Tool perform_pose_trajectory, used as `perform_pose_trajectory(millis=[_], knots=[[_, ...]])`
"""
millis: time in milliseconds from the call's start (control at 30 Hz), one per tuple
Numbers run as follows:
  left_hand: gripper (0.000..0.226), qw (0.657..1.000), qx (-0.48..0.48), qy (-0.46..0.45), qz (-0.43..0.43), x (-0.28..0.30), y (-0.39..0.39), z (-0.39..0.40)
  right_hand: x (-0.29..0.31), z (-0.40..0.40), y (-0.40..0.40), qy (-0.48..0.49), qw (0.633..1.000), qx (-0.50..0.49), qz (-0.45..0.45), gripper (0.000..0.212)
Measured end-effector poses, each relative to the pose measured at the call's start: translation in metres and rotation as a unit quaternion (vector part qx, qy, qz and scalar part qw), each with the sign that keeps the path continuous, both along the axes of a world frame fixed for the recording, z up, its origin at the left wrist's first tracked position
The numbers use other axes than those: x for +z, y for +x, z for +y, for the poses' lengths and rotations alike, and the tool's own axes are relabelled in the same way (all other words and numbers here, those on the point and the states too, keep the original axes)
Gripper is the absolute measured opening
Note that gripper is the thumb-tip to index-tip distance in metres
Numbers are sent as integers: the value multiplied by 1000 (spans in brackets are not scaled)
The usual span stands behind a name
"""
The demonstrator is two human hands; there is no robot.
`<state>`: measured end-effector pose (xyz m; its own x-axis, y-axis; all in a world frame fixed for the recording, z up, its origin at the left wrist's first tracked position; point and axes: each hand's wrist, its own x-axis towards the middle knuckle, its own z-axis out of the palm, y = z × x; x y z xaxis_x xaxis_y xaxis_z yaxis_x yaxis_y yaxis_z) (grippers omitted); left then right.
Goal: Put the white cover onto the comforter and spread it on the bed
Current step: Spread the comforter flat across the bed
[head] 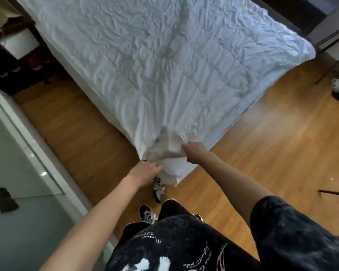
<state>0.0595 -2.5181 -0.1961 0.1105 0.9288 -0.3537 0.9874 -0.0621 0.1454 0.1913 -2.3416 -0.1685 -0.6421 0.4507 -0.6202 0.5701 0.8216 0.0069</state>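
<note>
Comforter (164,61) lies spread across the bed with the white cover (145,106) wrinkled over it, quilting lines showing through the thin cloth, so most of the filling looks already inside. The near corner (170,165) overhangs the foot of the bed toward you, and that is where the work sits. Your left hand (145,170) closes on the lower tip of that corner, fingers curled into the fabric, anchoring it. Your right hand (194,152) pinches a fold of cover just above and beside it, likely to draw the cloth down over the comforter's corner or seat it squarely. Both arms reach out straight because you stand back from the corner, sneakers (158,187) on the wooden floor (262,153). A pale wall panel (18,153) runs along your left.
</note>
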Motion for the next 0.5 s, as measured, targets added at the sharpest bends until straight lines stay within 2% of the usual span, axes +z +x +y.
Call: perform_pose_trajectory(millis=[67,233,500], knots=[[47,998,-22,-59,0,-2,25,-20,-5,-12,25,-34,998,4,-44,40],[40,997,19,-79,12,-6,57,-37,-29,-36,81,-100,992,-8,-75,44],[37,992,22,-118,28,-11,89,-10,-44,-24,142,-126,988,-78,-39,42]])
